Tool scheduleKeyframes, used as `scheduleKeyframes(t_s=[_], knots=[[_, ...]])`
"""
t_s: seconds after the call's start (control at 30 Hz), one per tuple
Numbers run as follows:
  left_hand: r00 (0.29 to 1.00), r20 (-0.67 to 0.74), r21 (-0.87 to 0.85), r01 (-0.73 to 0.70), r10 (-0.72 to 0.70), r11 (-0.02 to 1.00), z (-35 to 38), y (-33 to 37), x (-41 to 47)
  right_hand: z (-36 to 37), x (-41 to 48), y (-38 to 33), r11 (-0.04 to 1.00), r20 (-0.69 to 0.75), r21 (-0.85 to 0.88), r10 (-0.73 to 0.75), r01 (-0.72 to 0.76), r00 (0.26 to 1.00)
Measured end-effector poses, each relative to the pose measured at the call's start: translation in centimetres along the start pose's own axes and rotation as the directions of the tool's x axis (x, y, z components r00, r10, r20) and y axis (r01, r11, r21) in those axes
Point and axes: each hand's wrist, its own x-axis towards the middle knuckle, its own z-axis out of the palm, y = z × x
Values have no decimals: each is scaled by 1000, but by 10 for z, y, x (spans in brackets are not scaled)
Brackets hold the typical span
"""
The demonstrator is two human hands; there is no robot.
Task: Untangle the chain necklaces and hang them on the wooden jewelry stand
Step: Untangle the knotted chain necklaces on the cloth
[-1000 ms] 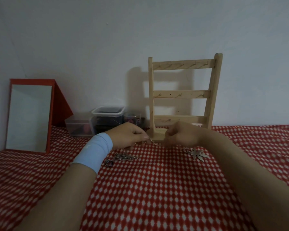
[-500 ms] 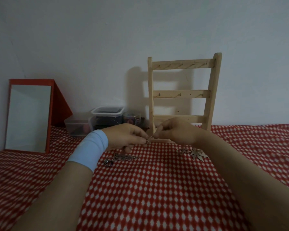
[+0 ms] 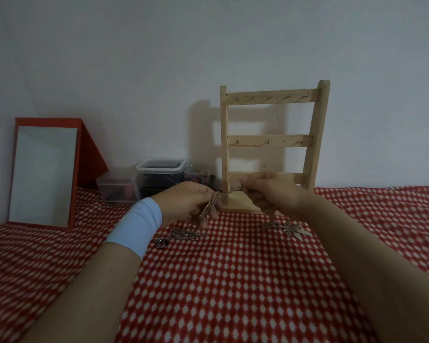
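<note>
I am pinching a thin chain (image 3: 230,191) with both hands just above the cloth. My left hand (image 3: 183,201) is curling its fingertips round a bunch of looped strands that are dangling down past my palm, and my right hand (image 3: 270,194) is nipping one strand between thumb and fingers. I am drawing that strand taut across the short gap between my hands, I think so that the knot opens where I can see it, while the rest hangs free instead of catching again. The wooden jewelry stand (image 3: 273,142) is standing upright just behind my hands. Its three rails of little pegs are all bare, so nothing is hung yet and I judge the task to be near its beginning. More is waiting on the cloth: a small heap of chain (image 3: 186,235) with a round knotted pendant (image 3: 161,243) beside my left wrist, which is wearing a pale blue wristband (image 3: 136,226), and a leaf pendant (image 3: 294,229) lying under my right forearm. I am working on a red tablecloth with a white diamond print (image 3: 233,293), pushed up against a plain pale wall (image 3: 159,58). At the back left a red-framed mirror (image 3: 44,174) is leaning, and between it and the stand some clear plastic boxes (image 3: 159,170) and a small jar (image 3: 197,174) are sitting. The light is dim.
</note>
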Motion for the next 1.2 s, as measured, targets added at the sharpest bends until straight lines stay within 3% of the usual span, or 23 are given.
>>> scheduleKeyframes(t_s=[0.1,0.23,0.37,0.5,0.57,0.67,0.73,0.87,1.0,1.2], knots=[[998,-67,-59,-19,15,998,0,-1,3,-4,-4,-2,983,-32,-182,6,-12,999],[998,-5,-174,53,-55,983,-6,-2,2,-11,-4,-2,940,-121,-340,-28,-15,992],[999,3,186,41,-43,982,-7,0,1,-17,-3,-2,891,-134,-446,29,-87,991],[1000,-25,265,-8,15,964,-2,2,4,-8,-3,-4,772,-2,-629,120,-95,993],[999,-17,257,-27,33,966,0,1,6,7,-1,-5,789,52,-614,87,-37,995],[997,-13,222,-66,71,973,3,1,6,26,1,-4,977,159,-212,64,-29,985],[995,-63,213,-61,76,975,2,2,8,31,1,-3,995,255,-62,86,-72,963],[993,-111,241,-13,40,970,-4,3,9,23,2,-1,970,150,-239,91,-53,984],[995,-78,404,-19,55,915,-4,6,5,22,-2,-8,936,92,-353,49,-13,995],[992,-92,444,-37,86,895,-7,5,4,19,3,-3,945,-11,-326,-10,6,1000]])
